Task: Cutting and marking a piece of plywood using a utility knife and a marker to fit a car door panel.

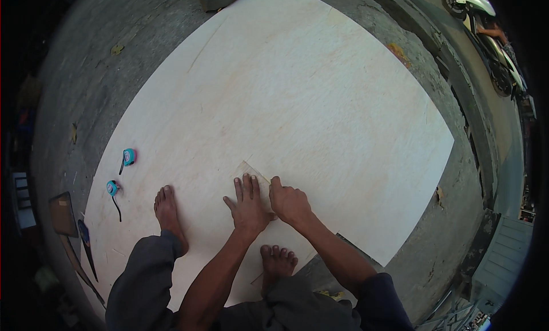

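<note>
A large pale sheet [297, 90] with faint tan streaks lies flat on the ground, and my bare feet are on it. My left hand [249, 208] rests flat with fingers spread. Its fingertips hold down a thin, see-through piece with a straight edge [245, 167]. Just to the right, my right hand [289, 203] is closed in a fist with the thumb on top, at the end of that edge. Whatever it grips is mostly hidden by the fingers, and I cannot make it out.
Two teal tape measures [129, 157] lie on the sheet at the left. Beyond them, at its left edge, are a blue-and-black pointed tool [86, 239] and a brown flat-ended tool [63, 214]. A kerb runs along the right, with a motorbike [486, 39] beyond.
</note>
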The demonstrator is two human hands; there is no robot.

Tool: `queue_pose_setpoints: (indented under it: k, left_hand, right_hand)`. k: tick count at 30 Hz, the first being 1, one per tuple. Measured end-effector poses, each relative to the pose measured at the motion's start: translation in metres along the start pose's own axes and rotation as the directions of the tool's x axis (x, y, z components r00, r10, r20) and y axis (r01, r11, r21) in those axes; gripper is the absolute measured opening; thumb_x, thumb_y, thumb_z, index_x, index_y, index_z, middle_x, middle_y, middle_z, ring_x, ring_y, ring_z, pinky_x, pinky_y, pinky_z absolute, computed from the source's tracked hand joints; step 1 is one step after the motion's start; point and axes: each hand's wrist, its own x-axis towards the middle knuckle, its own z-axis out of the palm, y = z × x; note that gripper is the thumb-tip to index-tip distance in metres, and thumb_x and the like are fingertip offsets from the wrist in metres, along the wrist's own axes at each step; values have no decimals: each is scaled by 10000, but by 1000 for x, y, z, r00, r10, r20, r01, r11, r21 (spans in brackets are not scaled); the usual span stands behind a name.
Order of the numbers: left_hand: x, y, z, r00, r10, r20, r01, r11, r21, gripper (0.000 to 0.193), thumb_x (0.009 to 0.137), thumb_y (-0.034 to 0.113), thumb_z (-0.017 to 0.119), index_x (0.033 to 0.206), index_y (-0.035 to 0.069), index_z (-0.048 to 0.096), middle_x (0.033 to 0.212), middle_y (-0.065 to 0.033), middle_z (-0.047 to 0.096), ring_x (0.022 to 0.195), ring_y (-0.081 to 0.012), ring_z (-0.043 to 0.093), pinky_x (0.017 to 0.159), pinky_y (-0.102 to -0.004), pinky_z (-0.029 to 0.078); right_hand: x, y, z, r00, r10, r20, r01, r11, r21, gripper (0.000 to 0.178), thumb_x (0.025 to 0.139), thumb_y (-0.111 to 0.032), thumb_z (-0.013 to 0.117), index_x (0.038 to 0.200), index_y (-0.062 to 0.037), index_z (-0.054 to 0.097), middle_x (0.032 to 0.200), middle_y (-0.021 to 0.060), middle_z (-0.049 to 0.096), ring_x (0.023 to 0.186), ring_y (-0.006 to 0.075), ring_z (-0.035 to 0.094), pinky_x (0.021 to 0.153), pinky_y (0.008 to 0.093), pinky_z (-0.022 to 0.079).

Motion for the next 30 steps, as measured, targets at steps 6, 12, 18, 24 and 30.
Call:
queue_pose_setpoints:
  k: [6, 12, 18, 24, 30]
  left_hand:
    - [-5, -5, -5, 997, -1, 74, 2, 1000, -6, 1277, 729, 554, 847, 1633, 39, 106, 1719, -165, 57, 1588, -381, 3, 1142, -768, 202]
    - [-6, -7, -1, 997, 0, 74, 2, 999, -35, 1280, 724, 535, 855, 1635, 44, 101, 1719, -167, 51, 1587, -390, -4, 1135, -778, 193]
    - [1, -2, -1, 1000, 11, 23, -11, 1000, -30, 1269, 711, 534, 866, 1633, 51, 141, 1718, -149, 78, 1587, -375, 36, 1123, -782, 212]
    - [0, -4, -1, 996, -51, 78, 49, 998, 26, 1331, 687, 555, 875, 1641, 63, 89, 1729, -129, 31, 1595, -342, 5, 1167, -732, 211]
    - [0, 2, 0, 997, -47, 69, 44, 998, 40, 1359, 682, 584, 867, 1646, 75, 55, 1730, -126, 23, 1595, -337, 1, 1172, -724, 218]
  right_hand:
    - [45, -12, 3, 996, -76, 47, 79, 994, -72, 237, 1012, -225, 478, 1095, -2, 481, 774, 277, 705, 719, 460, 722, 637, 552, 582]
    - [46, -19, 0, 991, -79, 109, 88, 993, -84, 249, 1015, -235, 485, 1100, -1, 481, 784, 286, 705, 731, 468, 724, 644, 554, 586]
    - [43, -17, -15, 992, -44, 120, 51, 997, -57, 220, 1012, -198, 487, 1088, 9, 484, 776, 266, 703, 727, 458, 723, 623, 533, 589]
    - [-51, 27, -32, 957, 40, 286, 28, 972, -232, 134, 987, -110, 498, 1069, -3, 493, 805, 223, 720, 743, 380, 746, 620, 477, 604]
    - [-143, 85, -28, 961, 105, 256, -19, 949, -316, 106, 977, -110, 509, 1035, -27, 478, 696, 169, 694, 632, 364, 722, 544, 468, 582]
